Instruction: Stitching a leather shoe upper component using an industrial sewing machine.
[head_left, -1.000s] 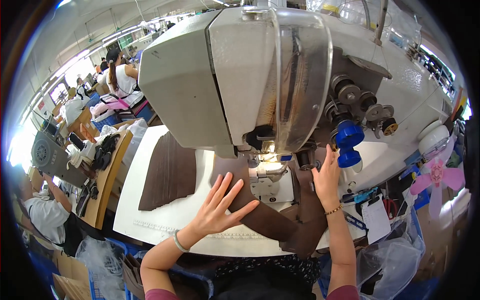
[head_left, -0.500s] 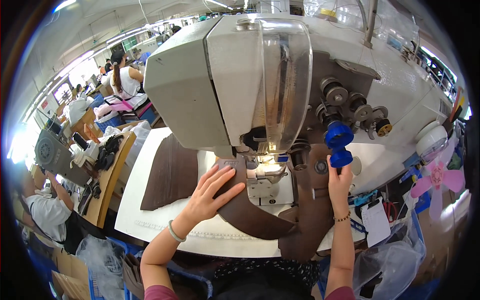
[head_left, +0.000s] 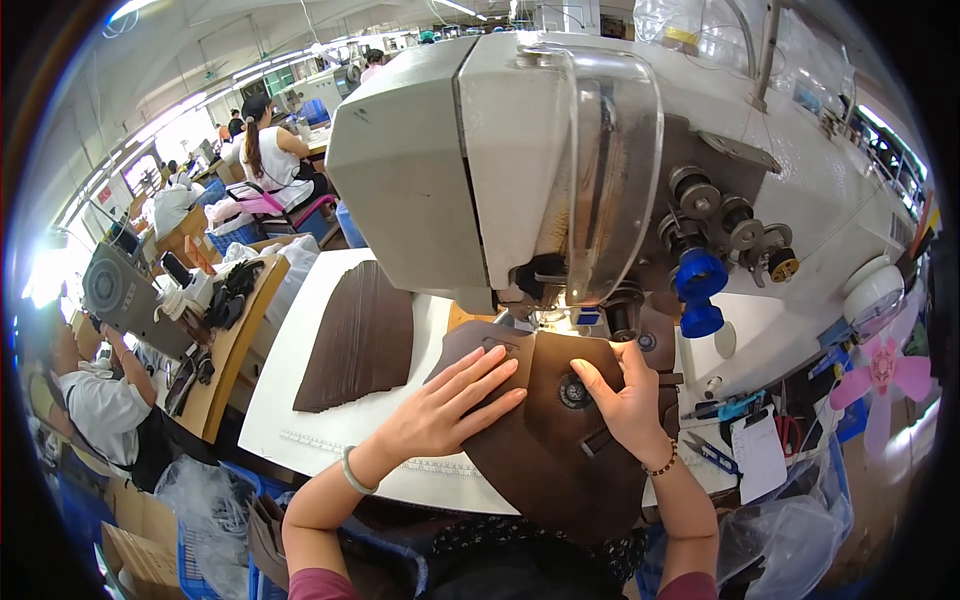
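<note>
Under the needle area of a large pale sewing machine, two brown leather-like panels meet edge to edge. My left hand lies flat with fingers stretched out on the left panel, which has a small stamped mark. The right panel carries a dark round fitting and a small strap loop. Its upper right edge is pinched between the thumb and bent fingers of my right hand. Both panels hang over the table's front edge. The needle and presser foot are mostly hidden by the machine head.
A stack of brown pieces lies on the white table. Blue-topped tension knobs jut from the machine. To the right are snips, a white paper pad and a pink fan. Co-workers sit at the left.
My right hand has moved down and left from beside the blue knobs, bringing the panel with the round fitting against the left panel. The plate under the needle is now covered. The view has shifted slightly.
</note>
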